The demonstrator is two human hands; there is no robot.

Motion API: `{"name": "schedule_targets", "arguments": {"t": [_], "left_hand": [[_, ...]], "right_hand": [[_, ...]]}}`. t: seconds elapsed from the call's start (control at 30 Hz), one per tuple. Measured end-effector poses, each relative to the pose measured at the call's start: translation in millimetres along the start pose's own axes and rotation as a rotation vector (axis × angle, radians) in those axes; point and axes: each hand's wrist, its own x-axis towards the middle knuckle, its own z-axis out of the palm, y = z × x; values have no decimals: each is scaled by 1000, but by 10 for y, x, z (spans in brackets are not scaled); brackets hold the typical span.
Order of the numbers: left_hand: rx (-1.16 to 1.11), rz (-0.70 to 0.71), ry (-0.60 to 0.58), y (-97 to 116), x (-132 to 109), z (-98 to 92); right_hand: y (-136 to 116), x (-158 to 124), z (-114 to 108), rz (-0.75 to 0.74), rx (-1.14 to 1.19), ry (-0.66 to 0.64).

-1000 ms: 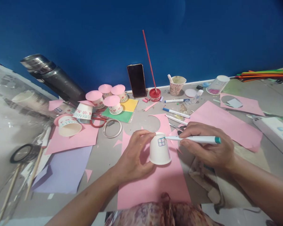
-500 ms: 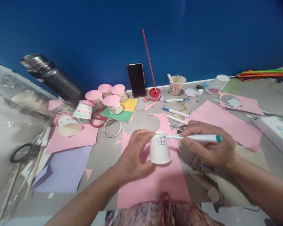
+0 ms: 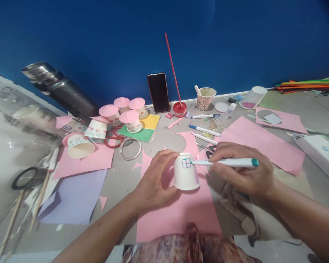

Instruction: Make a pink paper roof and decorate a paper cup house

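An inverted white paper cup is positioned on a pink paper sheet near the middle of the front edge of the surface. The cup is held at its left side and top by the left hand, whose grip is closed around the cup wall. A small blue window figure is drawn on the upper part of the cup.

A white marker with a teal end is grasped by the right hand; the grip is clenched on the marker barrel. The marker is held nearly level, with its tip at the right side of the cup, just beside the window figure.

Toward the back edge, a dark phone is leaned against the blue wall, and a red paint pot with a red stick is placed beside it. Finished cups with pink roofs are grouped toward the back left. A tape ring is laid between that group and the held cup.
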Motion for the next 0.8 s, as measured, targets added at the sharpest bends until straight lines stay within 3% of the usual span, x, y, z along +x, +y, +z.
{"name": "schedule_targets", "arguments": {"t": [0.23, 0.43, 0.8], "left_hand": [[-10, 31, 23, 23, 34, -1], [-16, 13, 17, 61, 58, -26], [-17, -4, 8, 35, 37, -18]], "right_hand": [[-17, 8, -2, -7, 2, -21], [4, -9, 3, 2, -22, 49], [-10, -3, -6, -8, 19, -25]]}}
